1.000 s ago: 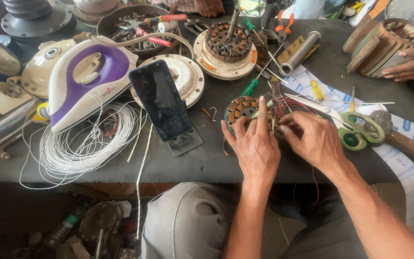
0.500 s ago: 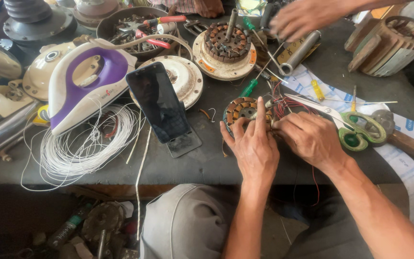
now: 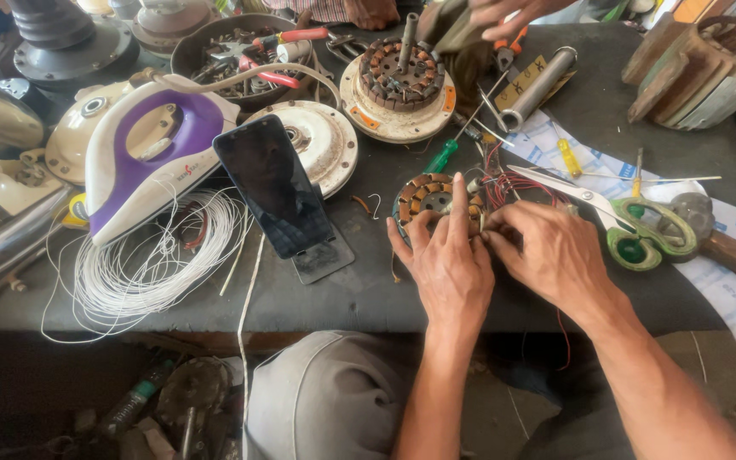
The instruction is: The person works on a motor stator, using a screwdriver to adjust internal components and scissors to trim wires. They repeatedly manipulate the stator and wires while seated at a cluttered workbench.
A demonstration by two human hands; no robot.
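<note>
The left hand [image 3: 446,264] is laid flat, fingers spread, over the near rim of a round stator [image 3: 433,198] with copper-coloured coils, which is pressed down on the dark table [image 3: 334,294] rather than gripped. Just to its right, the right hand [image 3: 551,251] is seen with fingertips pinched together at the stator's right edge, where a tangle of red wires [image 3: 513,183] is gathered; whether a wire is actually pinched cannot be told. Beyond the right hand, green-handled scissors [image 3: 632,230] are lying, blades pointing back toward the wires. Left of the left hand, a dark phone [image 3: 276,187] is propped at a tilt, and further left a coil of white wire [image 3: 146,264] is spread beside a purple-and-white iron [image 3: 151,153]. Beyond the stator a green-handled screwdriver [image 3: 440,158] is found, then a second wound stator on a white plate [image 3: 400,81]. At the far edge, another person's hand [image 3: 504,13] is seen above a metal cylinder [image 3: 538,85].
</note>
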